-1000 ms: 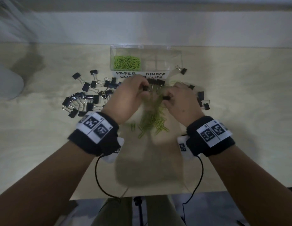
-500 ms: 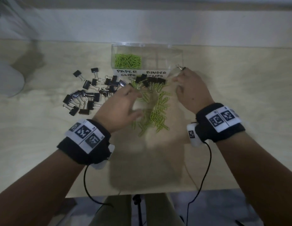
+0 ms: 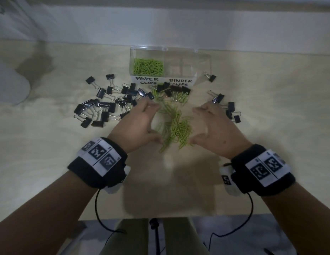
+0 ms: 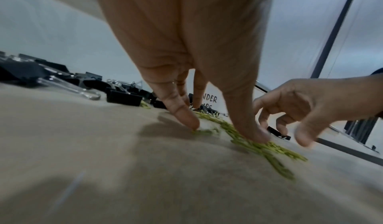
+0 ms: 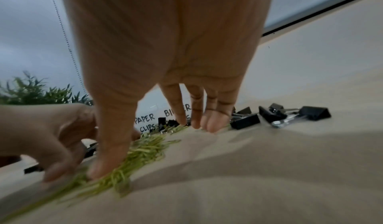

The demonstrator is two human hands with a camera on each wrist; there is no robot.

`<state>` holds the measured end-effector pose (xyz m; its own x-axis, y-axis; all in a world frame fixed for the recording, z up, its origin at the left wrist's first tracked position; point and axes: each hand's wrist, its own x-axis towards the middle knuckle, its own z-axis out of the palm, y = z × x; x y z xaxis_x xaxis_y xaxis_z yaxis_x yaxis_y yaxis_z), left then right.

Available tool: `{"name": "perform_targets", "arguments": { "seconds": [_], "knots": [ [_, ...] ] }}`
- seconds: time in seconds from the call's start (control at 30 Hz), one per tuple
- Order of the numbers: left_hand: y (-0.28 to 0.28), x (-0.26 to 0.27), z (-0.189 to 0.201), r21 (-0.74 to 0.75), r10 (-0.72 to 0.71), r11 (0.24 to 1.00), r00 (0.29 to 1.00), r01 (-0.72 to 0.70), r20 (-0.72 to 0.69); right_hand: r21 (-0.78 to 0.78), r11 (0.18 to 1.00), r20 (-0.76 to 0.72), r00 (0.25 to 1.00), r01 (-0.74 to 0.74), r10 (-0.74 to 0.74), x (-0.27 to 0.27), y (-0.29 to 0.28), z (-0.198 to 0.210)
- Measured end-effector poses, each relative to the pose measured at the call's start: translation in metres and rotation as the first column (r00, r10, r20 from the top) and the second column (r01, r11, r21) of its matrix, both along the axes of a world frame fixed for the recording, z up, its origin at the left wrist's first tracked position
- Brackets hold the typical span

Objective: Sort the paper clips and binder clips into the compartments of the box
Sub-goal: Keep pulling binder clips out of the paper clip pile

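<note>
On the far left of the wooden table (image 3: pixel 50 144) sits a pale rounded object (image 3: pixel 7 85), cut off by the frame edge. Next comes a big scatter of black binder clips (image 3: pixel 105 105), lying loose on the tabletop to the left of the hands. The left hand (image 3: pixel 136 126) is spread open, fingers fairly straight and reaching down, thumb and fingertips touching the left edge of a heap of green paper clips (image 3: pixel 177 129); in the left wrist view the fingertips (image 4: pixel 186 121) press onto the table at the edge of the green clips, and the hand has hold of nothing. Behind the heap, a small bunch of binder clips (image 3: pixel 175 90) mixed with a few green ones lies right against the front of the clear box (image 3: pixel 204 57). That box stands at the back middle of the table. Its left compartment, labelled PAPER CLIPS, holds a pile of green clips (image 3: pixel 148 66); its right compartment is labelled BINDER CLIPS. The right hand (image 3: pixel 219 129) mirrors the left, open with fingers loosely curved, thumb and fingertips down at the right edge of the loose heap, gripping nothing that I can see. To the right of it lie a handful more binder clips (image 3: pixel 231 111), and one lone binder clip (image 3: pixel 210 76) rests just beside the box's right front corner. Both wrists wear black bands (image 3: pixel 97 162) with printed square markers.
</note>
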<state>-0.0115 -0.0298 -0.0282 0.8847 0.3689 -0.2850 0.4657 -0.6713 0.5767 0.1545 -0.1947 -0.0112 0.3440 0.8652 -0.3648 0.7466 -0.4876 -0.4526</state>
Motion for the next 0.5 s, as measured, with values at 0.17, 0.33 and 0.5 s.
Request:
{"name": "perform_targets", "arguments": {
  "seconds": [0.17,0.33,0.5],
  "knots": [
    [-0.013,0.016,0.004,0.098,-0.143,0.983,0.981,0.157,-0.131,-0.102,0.994,0.056,0.998,-0.033,0.039,-0.008,0.008,-0.006],
    [-0.026,0.022,-0.001,0.045,-0.150,0.988,0.988,0.151,-0.030,0.026,0.996,0.025,0.996,-0.081,0.080,-0.007,0.020,-0.014],
    [-0.031,0.017,-0.005,0.013,-0.029,1.000,0.999,0.029,0.046,0.160,0.978,-0.015,0.990,-0.136,0.140,-0.010,0.021,-0.023]
  ]
}}
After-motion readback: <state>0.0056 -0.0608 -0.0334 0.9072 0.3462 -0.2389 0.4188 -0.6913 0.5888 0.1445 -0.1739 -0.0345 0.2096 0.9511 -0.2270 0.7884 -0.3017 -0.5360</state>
